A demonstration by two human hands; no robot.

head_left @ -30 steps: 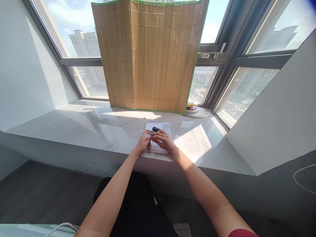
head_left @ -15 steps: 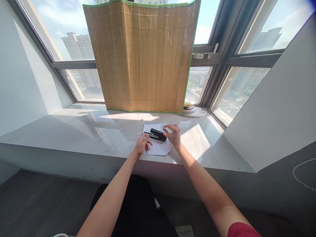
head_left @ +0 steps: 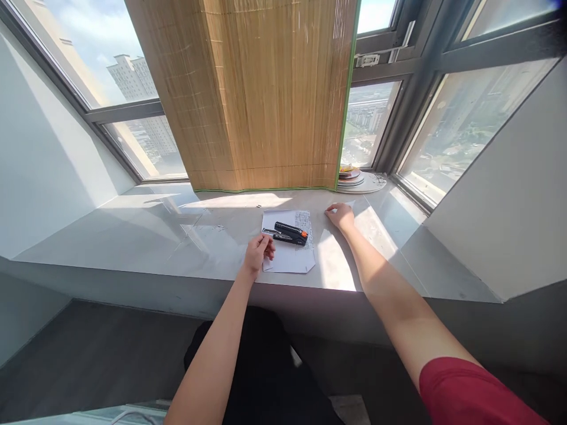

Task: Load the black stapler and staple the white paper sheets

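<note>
A black stapler (head_left: 290, 238) with an orange piece at its right end lies on white paper (head_left: 287, 260), its two long halves spread apart. My left hand (head_left: 259, 252) is closed at the stapler's left end, thumb and forefinger pinching the metal tip. Printed or written lines show on the paper's right side. To the right of the paper, my right hand (head_left: 342, 216) rests low over the sill, its fingertips drawn together. Whatever they may hold is too small to make out.
A pale tiled window sill (head_left: 212, 248) carries everything. Behind it hangs a bamboo mat (head_left: 266, 106) with green edging. Stacked plates (head_left: 352, 179) stand at the back right, by the window frame. Tiny dark bits (head_left: 259, 206) lie near the mat.
My right hand has left the stapler's orange end and moved right, onto the sill. My left hand stays at the stapler's left end. The view has shifted down.
</note>
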